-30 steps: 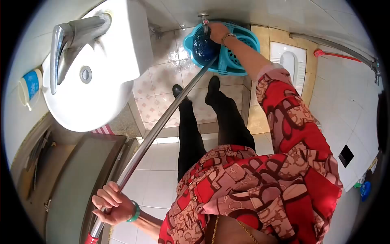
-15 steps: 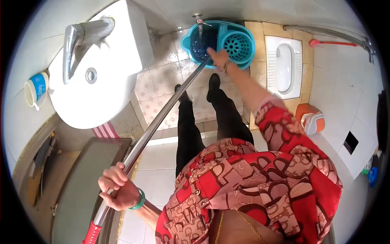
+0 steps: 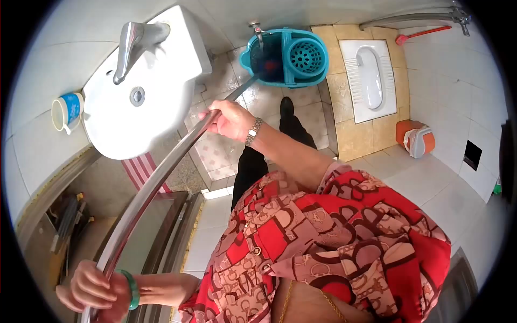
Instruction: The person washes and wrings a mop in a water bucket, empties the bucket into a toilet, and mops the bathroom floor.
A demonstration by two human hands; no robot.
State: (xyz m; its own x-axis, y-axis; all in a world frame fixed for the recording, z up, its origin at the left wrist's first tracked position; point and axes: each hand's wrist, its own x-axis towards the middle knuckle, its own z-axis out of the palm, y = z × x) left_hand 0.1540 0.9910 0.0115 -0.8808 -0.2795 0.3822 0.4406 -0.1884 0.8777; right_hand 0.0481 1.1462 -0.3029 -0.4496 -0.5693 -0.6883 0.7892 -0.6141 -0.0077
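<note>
A long metal mop pole (image 3: 156, 177) runs from the lower left up to the blue mop bucket (image 3: 293, 83). My left hand (image 3: 97, 290), with a green bangle at the wrist, is wrapped round the pole near the bottom left edge. Higher up, my right hand (image 3: 231, 119) grips the same pole beside the sink; a metal watch is on that wrist. The pole's far end reaches the bucket's water-filled left side, where a blurry reddish patch shows. The mop head cannot be made out. A round wringer basket (image 3: 307, 58) fills the bucket's right side.
A wall tap (image 3: 257, 28) hangs over the bucket. On the left is a white sink (image 3: 161, 102) with a faucet (image 3: 132, 46) and a cup (image 3: 68, 111). A squat toilet (image 3: 370, 81) and an orange bin (image 3: 416, 138) stand right. A raised sill crosses the floor.
My right hand has moved back along the pole, away from the bucket. My left hand has shifted down and left, and the pole's red grip has left the view.
</note>
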